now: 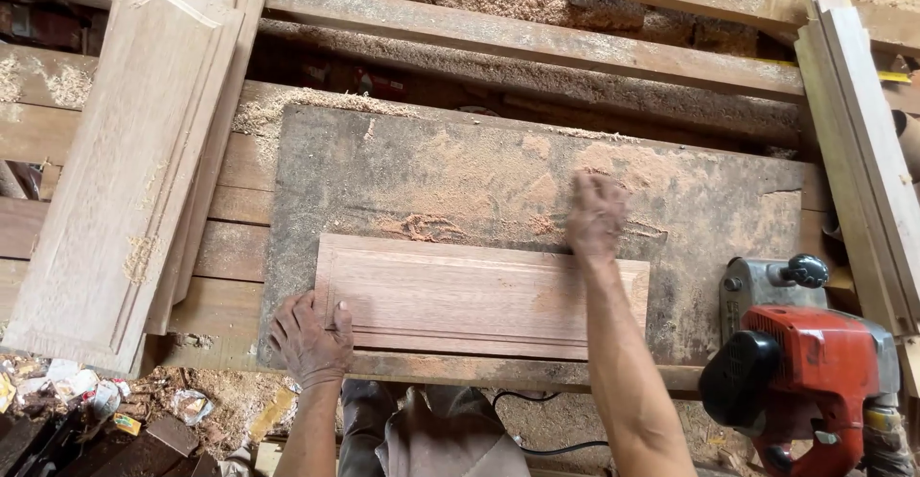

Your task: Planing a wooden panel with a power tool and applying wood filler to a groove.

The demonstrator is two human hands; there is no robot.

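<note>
A small rectangular wooden panel (pixel 460 295) with a moulded border lies flat on the dusty workbench board (pixel 402 170). My left hand (pixel 311 338) presses on the panel's left end, fingers spread over its corner. My right hand (pixel 596 216) reaches past the panel's far right corner and rests on the sawdust-covered board; it looks blurred. Neither hand holds a tool.
A red and grey electric planer (pixel 805 362) sits at the bench's right front. A tall carved panel stack (pixel 134 151) lies at the left. Long planks (pixel 862 151) lean at the right, and beams (pixel 537 41) cross behind. Sawdust and scraps (pixel 86 395) cover the floor.
</note>
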